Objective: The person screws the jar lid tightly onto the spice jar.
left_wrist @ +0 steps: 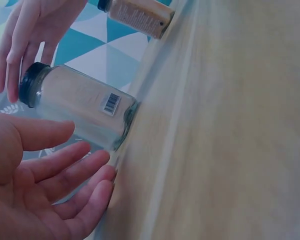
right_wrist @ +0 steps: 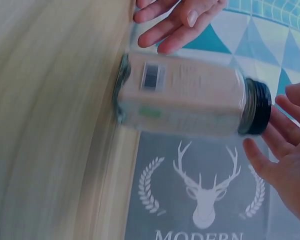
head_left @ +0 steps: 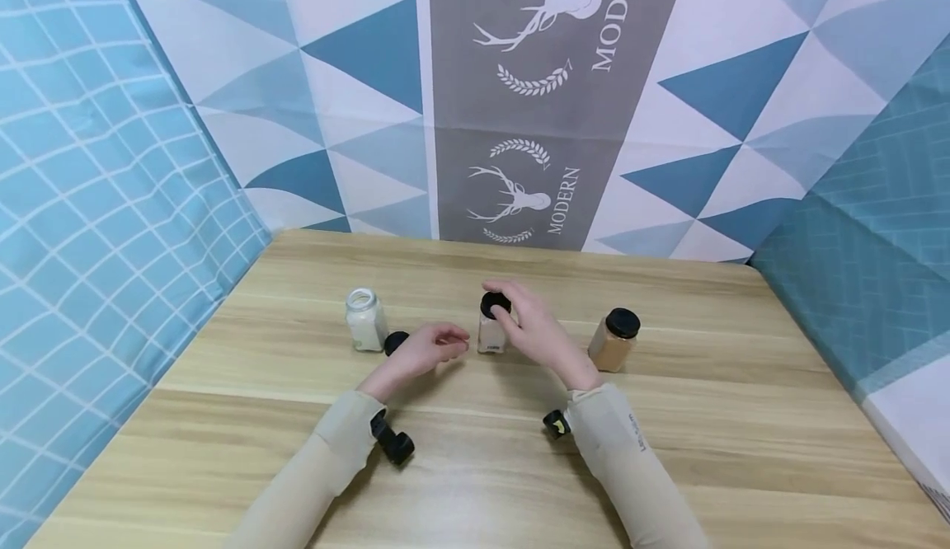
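A square glass jar of pale pinkish powder (head_left: 491,336) stands upright on the table with a black lid (right_wrist: 259,106) on top. My right hand (head_left: 536,328) reaches over this lid, its fingers and thumb spread around it; firm contact is unclear. To the jar's left is my left hand (head_left: 430,347), palm toward the glass and fingers loosely bent, holding nothing. Behind the left hand, a loose black lid (head_left: 396,341) lies partly hidden. Next to that lid stands an uncapped jar of white contents (head_left: 366,322).
To the right of my right hand, a jar of orange-brown powder (head_left: 612,344) stands with its black lid on. The wooden table (head_left: 475,466) meets patterned cloth walls at its back and sides. Small black cameras (head_left: 395,443) sit on both wrists.
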{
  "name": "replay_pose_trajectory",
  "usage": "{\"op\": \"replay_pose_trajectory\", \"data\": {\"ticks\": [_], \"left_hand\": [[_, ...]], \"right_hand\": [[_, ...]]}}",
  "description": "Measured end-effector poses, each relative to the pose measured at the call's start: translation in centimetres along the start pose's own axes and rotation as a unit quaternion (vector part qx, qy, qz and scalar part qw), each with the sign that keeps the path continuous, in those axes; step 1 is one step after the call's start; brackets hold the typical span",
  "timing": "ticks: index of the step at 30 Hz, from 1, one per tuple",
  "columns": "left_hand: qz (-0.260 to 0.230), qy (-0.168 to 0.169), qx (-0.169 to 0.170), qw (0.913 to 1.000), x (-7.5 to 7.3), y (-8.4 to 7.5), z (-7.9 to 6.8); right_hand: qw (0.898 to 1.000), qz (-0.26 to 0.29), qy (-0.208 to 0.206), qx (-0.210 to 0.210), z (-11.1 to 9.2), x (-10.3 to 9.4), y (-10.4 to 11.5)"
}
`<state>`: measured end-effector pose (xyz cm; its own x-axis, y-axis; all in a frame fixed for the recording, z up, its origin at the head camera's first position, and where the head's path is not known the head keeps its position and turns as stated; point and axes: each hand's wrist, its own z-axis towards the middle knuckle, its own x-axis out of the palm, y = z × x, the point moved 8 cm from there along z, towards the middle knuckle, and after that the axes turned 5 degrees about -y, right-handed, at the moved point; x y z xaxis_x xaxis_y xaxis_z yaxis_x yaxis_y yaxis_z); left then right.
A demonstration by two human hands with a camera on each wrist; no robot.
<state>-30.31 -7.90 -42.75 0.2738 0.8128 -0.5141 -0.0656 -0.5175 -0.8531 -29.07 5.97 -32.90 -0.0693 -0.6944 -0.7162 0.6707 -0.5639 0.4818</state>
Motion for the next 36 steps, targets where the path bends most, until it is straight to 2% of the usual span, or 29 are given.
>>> {"op": "replay_pose_trajectory", "data": {"ticks": [8,12,15,21,26,31,36], "left_hand": [[-0.001,0.048,0.04,0.998,-1.4,1.1,-3.0],[-0.007,0.065,0.025,0.9976,-2.4,2.1,-4.3],[0.0,0.065,0.011,0.9978,-3.3,2.8,-5.1],[0.022,0.029,-0.01,0.9993,-6.1,4.2,-6.5],[0.02,-0.005,-0.033,0.9992,-8.6,5.4,-7.2],[0.013,-0.047,-0.059,0.9971,-10.7,6.1,-7.5],[0.034,-0.086,-0.051,0.9944,-11.7,6.3,-7.1]], "right_hand": [[0.999,-0.044,0.02,-0.015,0.8,2.0,1.6],[0.997,-0.073,0.013,-0.02,1.2,2.6,2.3],[0.995,-0.097,0.008,-0.024,1.4,3.1,2.9],[0.994,-0.104,0.025,-0.036,1.9,4.6,4.4],[0.994,-0.063,0.085,-0.009,2.1,6.8,4.8],[0.989,-0.038,0.144,0.016,2.1,9.2,4.8],[0.984,-0.043,0.172,0.023,2.7,10.9,4.4]]}}
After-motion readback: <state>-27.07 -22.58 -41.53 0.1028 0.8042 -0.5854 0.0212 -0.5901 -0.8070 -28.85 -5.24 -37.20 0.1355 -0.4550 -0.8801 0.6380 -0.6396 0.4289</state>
